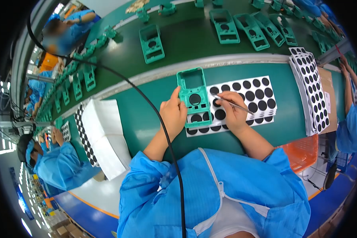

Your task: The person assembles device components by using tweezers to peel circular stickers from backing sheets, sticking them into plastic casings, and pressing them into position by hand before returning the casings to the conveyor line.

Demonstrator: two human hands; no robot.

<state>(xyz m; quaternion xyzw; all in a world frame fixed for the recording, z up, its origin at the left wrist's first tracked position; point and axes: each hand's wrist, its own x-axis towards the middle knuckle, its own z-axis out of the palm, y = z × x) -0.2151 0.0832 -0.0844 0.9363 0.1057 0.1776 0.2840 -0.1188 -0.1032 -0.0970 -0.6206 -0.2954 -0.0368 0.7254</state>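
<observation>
My left hand (173, 111) grips a green plastic housing (192, 83) by its left edge. The housing has a large rectangular window, a round opening that looks black, and a smaller window at the near end. In my right hand (233, 111) is a pair of metal tweezers (236, 104), pinched between the fingers, with the tip pointing left toward the housing and apart from its round opening. Beneath the tweezers and partly under the housing lies a stack of white sheets (265, 113) with rows of black round stickers. Whether the tweezers hold anything is too small to tell.
Behind the bench edge, a green conveyor (182, 39) carries several similar housings (151, 43). More sticker sheets (311, 91) lie at right, with white sheets (107, 135) at left. A black cable (146, 104) hangs across the view. Co-workers sit on both sides; an orange basket (303, 152) stands at right.
</observation>
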